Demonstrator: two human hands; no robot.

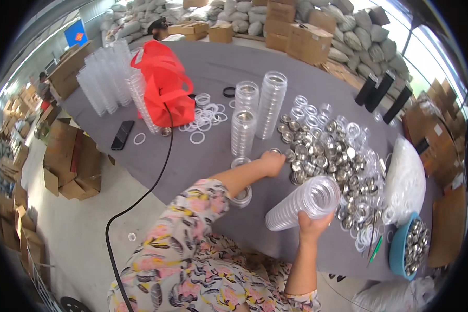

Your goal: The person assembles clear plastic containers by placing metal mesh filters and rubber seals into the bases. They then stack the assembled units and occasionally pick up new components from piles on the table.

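My right hand (313,227) is wrapped round the lower side of a tilted stack of clear plastic cups (291,208), whose open end faces up and to the right. My left hand (272,164) reaches across to the near-left edge of a heap of small shiny metal cups (317,156). Its fingers are curled together, and what they hold, if anything, is hidden. The rim of one metal cup (275,151) shows right beside its knuckles. Beyond that hand stand upright stacks of clear cups (271,106). Clear round pieces (241,196) lie below my left forearm.
On the grey-covered table (203,65) are a red bag (164,86), more clear stacks (101,80), white rings (205,118), a black phone (122,135) and a black cable (164,171). A blue basin (399,252) of metal cups and a white plastic bag (406,174) stand right.
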